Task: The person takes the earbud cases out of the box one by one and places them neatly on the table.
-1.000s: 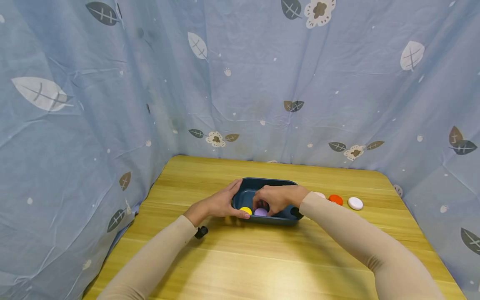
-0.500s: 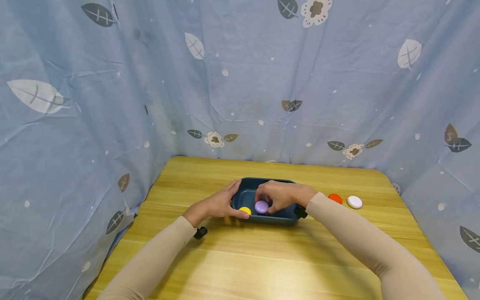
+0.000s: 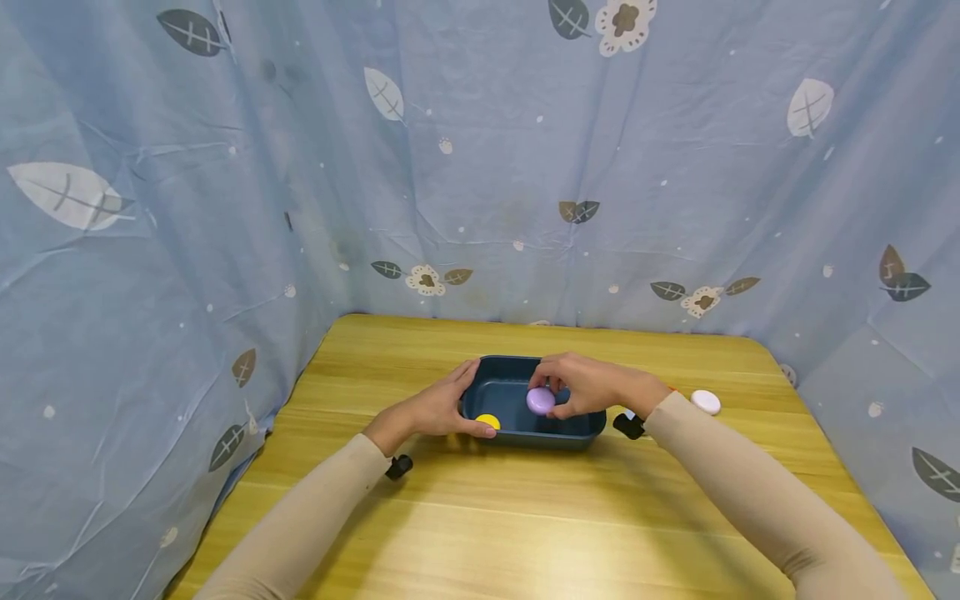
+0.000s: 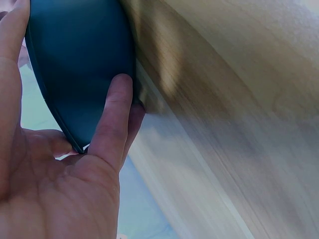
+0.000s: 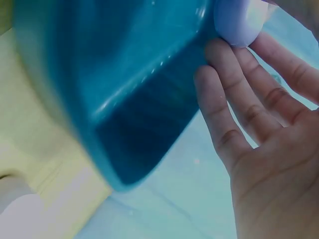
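My left hand (image 3: 433,408) grips the left end of a dark blue rectangular tub (image 3: 547,441), thumb over the front rim and fingers at the far left corner. In the left wrist view the fingers wrap the tub's end wall (image 4: 82,74). My right hand (image 3: 588,382) pinches a glossy lilac round disc (image 3: 540,402) between thumb and fingers, over the right half of the tub. The right wrist view has the disc (image 5: 238,22) at the fingertips, beside the tub's wall. A yellow disc (image 3: 488,422) lies in the tub's front left corner, partly behind my left thumb.
A white disc (image 3: 705,402) lies on the wooden table (image 3: 480,517) right of the tub. A sliver of a red disc (image 3: 673,389) shows behind the right forearm. Blue patterned curtain (image 3: 480,167) surrounds the table's back and sides.
My right hand has lifted the lilac disc from the tub's front side and carried it up and right. Its forearm now covers most of the red disc. The left hand keeps its hold.
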A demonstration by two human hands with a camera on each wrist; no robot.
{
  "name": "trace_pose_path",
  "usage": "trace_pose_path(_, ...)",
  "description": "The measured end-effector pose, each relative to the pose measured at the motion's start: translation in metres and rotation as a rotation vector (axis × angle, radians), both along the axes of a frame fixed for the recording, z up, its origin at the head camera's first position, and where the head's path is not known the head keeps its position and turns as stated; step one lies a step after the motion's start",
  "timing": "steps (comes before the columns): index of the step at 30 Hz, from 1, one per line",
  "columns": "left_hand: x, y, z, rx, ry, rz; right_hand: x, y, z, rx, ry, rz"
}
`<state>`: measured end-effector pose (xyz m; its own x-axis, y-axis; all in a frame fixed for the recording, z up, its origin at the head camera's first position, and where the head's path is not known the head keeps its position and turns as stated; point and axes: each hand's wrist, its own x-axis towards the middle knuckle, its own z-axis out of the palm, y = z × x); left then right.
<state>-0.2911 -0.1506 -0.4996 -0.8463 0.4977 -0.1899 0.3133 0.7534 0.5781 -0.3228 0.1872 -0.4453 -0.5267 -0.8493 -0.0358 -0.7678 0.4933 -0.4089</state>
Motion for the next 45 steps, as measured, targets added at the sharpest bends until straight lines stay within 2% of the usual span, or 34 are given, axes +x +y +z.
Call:
trace_pose_path(14, 0.001, 0.0, 0.004, 0.005, 0.0, -0.02, 0.015, 0.06, 0.004, -0.11, 0.021, -0.127)
trace_pose_path(22, 0.003, -0.001, 0.004, 0.008, -0.003, -0.019, 0.026, 0.103, -0.002, -0.182, 0.019, -0.184)
trace_pose_path(28, 0.002, -0.002, 0.001, 0.011, -0.003, -0.013, 0.034, 0.132, -0.006, -0.17, 0.005, -0.282)
trace_pose_path(32, 0.001, -0.002, 0.0, 0.01, -0.003, -0.02, 0.041, 0.15, -0.009, -0.173, 0.036, -0.326)
trace_pose_path(45, 0.001, -0.002, 0.0, 0.007, -0.008, -0.016, 0.056, 0.215, -0.03, -0.232, 0.144, -0.344)
